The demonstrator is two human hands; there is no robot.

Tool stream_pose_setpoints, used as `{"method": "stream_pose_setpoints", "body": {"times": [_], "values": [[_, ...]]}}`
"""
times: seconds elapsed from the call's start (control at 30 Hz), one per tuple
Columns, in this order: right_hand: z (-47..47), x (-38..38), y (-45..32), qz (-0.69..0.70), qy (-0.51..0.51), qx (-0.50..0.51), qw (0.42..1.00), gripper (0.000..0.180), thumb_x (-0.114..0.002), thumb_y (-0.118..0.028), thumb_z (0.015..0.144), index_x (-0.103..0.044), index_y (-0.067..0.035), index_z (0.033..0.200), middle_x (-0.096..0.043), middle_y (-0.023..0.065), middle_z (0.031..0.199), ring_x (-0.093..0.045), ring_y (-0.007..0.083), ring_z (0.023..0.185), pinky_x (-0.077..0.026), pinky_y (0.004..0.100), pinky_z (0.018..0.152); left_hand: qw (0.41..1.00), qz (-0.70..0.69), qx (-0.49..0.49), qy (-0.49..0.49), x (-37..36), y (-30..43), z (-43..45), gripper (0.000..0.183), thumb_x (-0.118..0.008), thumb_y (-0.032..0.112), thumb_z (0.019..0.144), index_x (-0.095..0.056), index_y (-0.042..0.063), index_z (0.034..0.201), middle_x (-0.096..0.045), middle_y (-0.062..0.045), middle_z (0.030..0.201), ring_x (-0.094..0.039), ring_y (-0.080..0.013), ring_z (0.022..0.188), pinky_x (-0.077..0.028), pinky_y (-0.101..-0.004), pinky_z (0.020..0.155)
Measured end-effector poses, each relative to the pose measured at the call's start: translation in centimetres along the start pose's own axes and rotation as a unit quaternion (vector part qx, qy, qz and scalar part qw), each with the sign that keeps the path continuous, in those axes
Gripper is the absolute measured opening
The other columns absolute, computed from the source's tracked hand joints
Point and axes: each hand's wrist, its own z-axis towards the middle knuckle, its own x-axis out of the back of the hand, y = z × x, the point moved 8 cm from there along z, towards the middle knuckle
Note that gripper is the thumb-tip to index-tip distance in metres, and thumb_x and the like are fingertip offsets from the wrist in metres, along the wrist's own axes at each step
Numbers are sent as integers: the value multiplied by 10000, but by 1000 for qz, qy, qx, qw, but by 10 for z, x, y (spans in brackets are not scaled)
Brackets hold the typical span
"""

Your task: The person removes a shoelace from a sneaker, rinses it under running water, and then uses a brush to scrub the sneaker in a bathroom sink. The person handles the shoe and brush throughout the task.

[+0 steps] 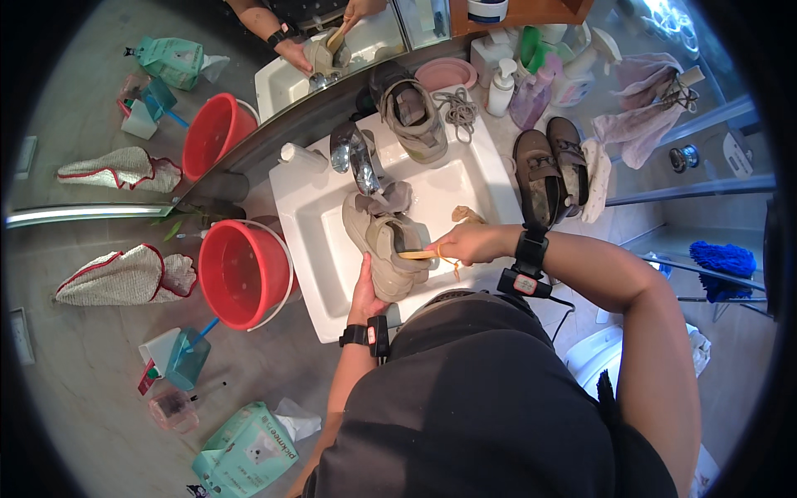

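Over the white ceramic washbasin [320,249] lies a beige sneaker [392,264], its tongue [392,199] pulled forward below the chrome faucet [361,165]. My left hand [368,291] grips the sneaker along its side near the heel. In my right hand [470,243] is a wooden handle [416,254] with an orange cord loop [453,266]; its far end reaches into the shoe opening and is hidden there. A second sneaker [414,118] rests on the basin's back rim beside a bundle of grey shoelaces [459,114]. Near my right hand lies a crumpled tan item [467,215].
Left of the basin stands a red bucket [233,274]. A white cup [302,157] lies on the rim. Pump bottles [501,87], a pink basin [445,73] and brown shoes [538,174] stand at the back right. A mirror [299,56] reflects my hands. A tissue pack [249,451] sits lower left.
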Motion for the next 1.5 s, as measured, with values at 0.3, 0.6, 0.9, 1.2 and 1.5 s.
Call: {"method": "stream_pose_setpoints", "body": {"times": [0.3, 0.6, 0.9, 1.2, 1.5], "values": [[-35, 44, 11, -344, 230, 104, 905, 315, -544, -295, 883, -617, -263, 1188, -636, 71, 701, -619, 251, 657, -489, 374, 585, 970, 139, -154, 127, 3, 37, -25, 521, -519, 282, 964, -303, 84, 1395, -471, -124, 1329, -524, -284, 1170, -483, -447, 943], [-39, 65, 50, -189, 265, 3, 946, 426, -581, -280, 869, -530, -251, 1291, -643, 129, 756, -625, 306, 691, -486, 405, 632, 857, 267, -324, 301, -6, 75, -83, 962, -748, 42, 770, -102, 83, 1481, -330, -199, 1399, -424, -290, 1228, -406, -405, 980], [-50, 69, 70, -132, 286, -16, 949, 439, -569, -257, 881, -506, -221, 1314, -648, 133, 787, -631, 307, 764, -481, 409, 671, 676, 446, -521, 270, -61, 92, -132, 1092, -811, 9, 666, -90, 61, 1484, -257, -177, 1443, -298, -270, 1323, -246, -383, 1097], [-56, 67, 91, -88, 309, -15, 947, 432, -558, -270, 891, -502, -238, 1319, -656, 142, 822, -638, 319, 765, -496, 407, 687, 761, 315, -495, 278, -30, 78, -113, 729, -640, 39, 867, -214, 65, 1458, -424, -122, 1356, -429, -218, 1225, -342, -348, 1035], [-51, 67, 105, 146, 322, -41, 935, 389, -473, -234, 964, -500, -139, 1340, -617, 53, 812, -564, 126, 749, -464, 264, 732, 985, -9, -145, 94, -8, 8, -24, 561, -388, 435, 980, -359, 65, 1401, -481, -136, 1342, -495, -323, 1203, -433, -455, 981]]}}
